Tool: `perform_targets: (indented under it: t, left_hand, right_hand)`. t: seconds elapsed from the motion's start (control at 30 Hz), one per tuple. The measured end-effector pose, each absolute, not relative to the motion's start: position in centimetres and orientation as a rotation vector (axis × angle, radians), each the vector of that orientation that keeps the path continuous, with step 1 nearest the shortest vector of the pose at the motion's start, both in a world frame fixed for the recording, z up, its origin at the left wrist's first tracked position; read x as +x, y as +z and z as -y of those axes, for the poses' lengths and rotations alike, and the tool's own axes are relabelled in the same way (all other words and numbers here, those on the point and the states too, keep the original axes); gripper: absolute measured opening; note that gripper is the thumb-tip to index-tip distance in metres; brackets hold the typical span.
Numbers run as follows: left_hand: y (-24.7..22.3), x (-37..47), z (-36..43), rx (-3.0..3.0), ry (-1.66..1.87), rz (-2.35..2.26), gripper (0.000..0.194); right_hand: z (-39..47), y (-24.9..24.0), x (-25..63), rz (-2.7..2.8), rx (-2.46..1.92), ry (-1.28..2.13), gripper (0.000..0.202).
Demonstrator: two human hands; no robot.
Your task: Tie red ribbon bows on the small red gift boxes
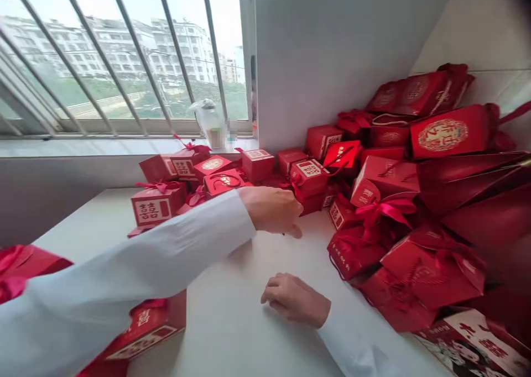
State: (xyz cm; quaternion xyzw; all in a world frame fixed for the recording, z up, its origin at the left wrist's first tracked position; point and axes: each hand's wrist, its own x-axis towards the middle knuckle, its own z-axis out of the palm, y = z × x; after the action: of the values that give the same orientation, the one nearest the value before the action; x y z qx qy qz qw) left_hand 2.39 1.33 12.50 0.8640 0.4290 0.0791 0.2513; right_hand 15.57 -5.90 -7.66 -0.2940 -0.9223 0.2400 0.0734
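Stretching beneath both arms, a white table (232, 333) is being crowded on its right by a heap of red boxes and bags (385, 181), and at its far edge by a cluster of red boxes (224, 183). Nearer, a long red box (155, 324) is being partly covered by the left sleeve (166, 255). The left hand (274, 210) is being held, fingers bent downward, just in front of a red box (307, 188); whether anything is being grasped cannot be told. The right hand (295, 299) is being kept low over the bare middle, fingers loosely curled, with nothing being visibly gripped. On that box, a pale label (311, 168) is being displayed.
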Motion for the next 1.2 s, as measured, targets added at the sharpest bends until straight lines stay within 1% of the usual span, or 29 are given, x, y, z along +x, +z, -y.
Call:
perform_targets:
  t: [0.03, 0.07, 0.2, 0.27, 0.33, 0.37, 0.4, 0.5, 0.53, 0.57, 0.63, 0.73, 0.8, 0.9, 0.97, 1.1, 1.2]
  left_hand:
    - [12.0, 5.1, -2.6, 2.480, 0.087, -1.011, 0.019]
    - [11.2, 7.2, -3.6, 2.535, 0.043, -0.913, 0.017]
    - [6.3, 10.5, -5.5, 2.478, 0.175, -0.770, 0.015]
    - [2.7, 10.8, -5.5, 2.434, 0.254, -0.752, 0.024]
    - [-0.9, 11.3, -4.9, 2.379, 0.355, -0.763, 0.038]
    - [-2.6, 11.7, -4.5, 2.270, 0.490, -0.777, 0.047]
    - [-4.1, 12.3, -3.9, 2.177, 0.597, -0.789, 0.060]
    - [-7.5, 14.9, -2.3, 2.066, 0.720, -0.773, 0.109]
    - [-8.3, 15.9, -2.0, 2.053, 0.734, -0.759, 0.123]
    - [-8.9, 16.8, -1.7, 2.041, 0.738, -0.749, 0.130]
    - [-9.7, 18.4, -1.5, 2.007, 0.763, -0.772, 0.131]
    - [-10.2, 19.3, -1.6, 1.985, 0.794, -0.834, 0.121]
    - [-10.0, 18.5, -1.8, 1.982, 0.788, -0.863, 0.119]
    - [-9.5, 15.6, -1.8, 1.973, 0.770, -0.886, 0.117]
    - [-9.2, 13.0, -1.4, 1.996, 0.768, -0.915, 0.116]
    - [-9.3, 8.3, 0.2, 1.979, 0.824, -1.204, 0.116]
    - [-10.0, 5.8, 1.1, 1.892, 0.928, -1.378, 0.108]
  right_hand:
    - [5.7, -8.0, 16.7, 2.729, -0.961, 0.697, 0.027]
    - [5.6, -8.3, 17.8, 2.696, -1.030, 0.669, 0.027]
    - [5.7, -9.3, 21.7, 2.513, -1.243, 0.608, 0.027]
    - [6.3, -9.9, 23.4, 2.354, -1.341, 0.576, 0.029]
    - [7.1, -10.7, 24.6, 2.171, -1.399, 0.521, 0.032]
    - [7.5, -11.2, 25.0, 2.086, -1.413, 0.504, 0.034]
    - [7.8, -11.8, 25.3, 2.016, -1.424, 0.509, 0.036]
    - [8.1, -14.2, 25.6, 1.857, -1.566, 0.492, 0.036]
    - [7.9, -15.0, 25.6, 1.887, -1.596, 0.500, 0.036]
    - [7.7, -15.7, 25.5, 1.895, -1.628, 0.502, 0.036]
    - [7.2, -16.5, 25.2, 1.886, -1.653, 0.503, 0.035]
    - [6.9, -16.8, 24.7, 1.793, -1.627, 0.469, 0.032]
    - [7.2, -16.6, 24.4, 1.769, -1.570, 0.384, 0.030]
    - [8.2, -15.8, 24.0, 1.830, -1.430, 0.189, 0.025]
    - [9.0, -14.9, 23.8, 1.834, -1.377, 0.120, 0.024]
    - [9.7, -12.9, 23.9, 1.728, -1.373, 0.171, 0.026]
    - [9.3, -12.3, 24.1, 1.533, -1.435, 0.201, 0.021]
